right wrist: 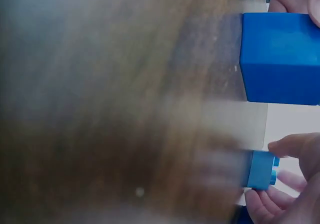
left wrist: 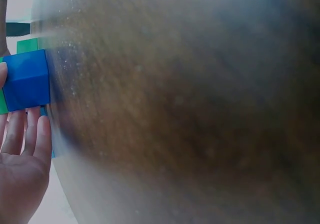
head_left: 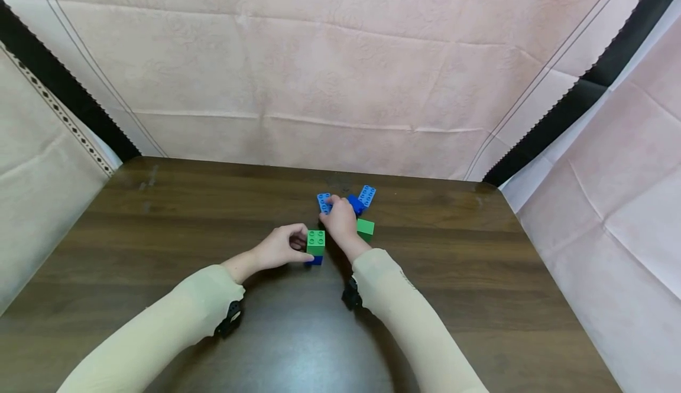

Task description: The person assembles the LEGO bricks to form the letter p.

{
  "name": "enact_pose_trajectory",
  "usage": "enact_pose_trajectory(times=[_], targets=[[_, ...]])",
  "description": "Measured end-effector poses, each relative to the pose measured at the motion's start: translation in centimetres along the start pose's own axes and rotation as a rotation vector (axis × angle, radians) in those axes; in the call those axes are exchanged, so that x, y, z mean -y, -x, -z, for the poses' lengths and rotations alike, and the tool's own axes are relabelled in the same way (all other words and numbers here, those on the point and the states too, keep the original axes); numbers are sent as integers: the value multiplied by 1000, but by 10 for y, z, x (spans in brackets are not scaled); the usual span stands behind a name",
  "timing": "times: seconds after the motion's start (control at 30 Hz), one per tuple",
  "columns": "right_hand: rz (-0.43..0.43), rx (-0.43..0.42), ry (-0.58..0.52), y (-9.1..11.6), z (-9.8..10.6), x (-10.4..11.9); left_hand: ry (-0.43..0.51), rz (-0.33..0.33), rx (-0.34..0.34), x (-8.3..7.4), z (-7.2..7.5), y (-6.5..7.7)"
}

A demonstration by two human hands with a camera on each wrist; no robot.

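Observation:
My left hand (head_left: 278, 246) holds a small stack between thumb and fingers: a green studded brick (head_left: 316, 242) on top of a blue brick (head_left: 317, 260). In the left wrist view, this blue brick (left wrist: 27, 80) shows its smooth side above the fingers. Farther back and to the right, my right hand (head_left: 342, 223) pinches a lighter blue studded brick (head_left: 323, 203), partly hidden by the fingers. The right wrist view shows the thumb at one edge of this brick (right wrist: 261, 170) and fingers at the other.
Right of the right hand lie a green brick (head_left: 365, 227), a darker blue brick (head_left: 356, 204) and another light blue studded brick (head_left: 367, 195). All rest on a brown wooden table (head_left: 213, 198). Pale cloth (head_left: 319, 74) hangs behind its far edge.

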State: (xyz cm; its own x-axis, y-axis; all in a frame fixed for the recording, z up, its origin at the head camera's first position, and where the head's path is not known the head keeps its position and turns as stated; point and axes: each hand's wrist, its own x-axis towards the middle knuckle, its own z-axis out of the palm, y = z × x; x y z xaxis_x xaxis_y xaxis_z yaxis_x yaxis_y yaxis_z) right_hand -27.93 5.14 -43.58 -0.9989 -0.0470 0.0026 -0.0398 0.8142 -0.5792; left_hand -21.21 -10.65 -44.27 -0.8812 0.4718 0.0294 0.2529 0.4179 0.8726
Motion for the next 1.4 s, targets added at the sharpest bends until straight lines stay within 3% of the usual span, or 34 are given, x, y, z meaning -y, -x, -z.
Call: enact_pose_trajectory(times=[0.17,0.33,0.47,0.83,1.4], targets=[[-58,72,-9,0,1,4,-1,3,-1,-1,1,1],[-30,86,68,-2,0,3,10,2,-2,1,1,1],[-23,95,61,-5,0,0,8,17,1,0,1,2],[-14,175,-51,-8,6,-3,13,32,4,1,1,2],[52,148,-219,3,34,-7,13,51,18,-5,-3,0]])
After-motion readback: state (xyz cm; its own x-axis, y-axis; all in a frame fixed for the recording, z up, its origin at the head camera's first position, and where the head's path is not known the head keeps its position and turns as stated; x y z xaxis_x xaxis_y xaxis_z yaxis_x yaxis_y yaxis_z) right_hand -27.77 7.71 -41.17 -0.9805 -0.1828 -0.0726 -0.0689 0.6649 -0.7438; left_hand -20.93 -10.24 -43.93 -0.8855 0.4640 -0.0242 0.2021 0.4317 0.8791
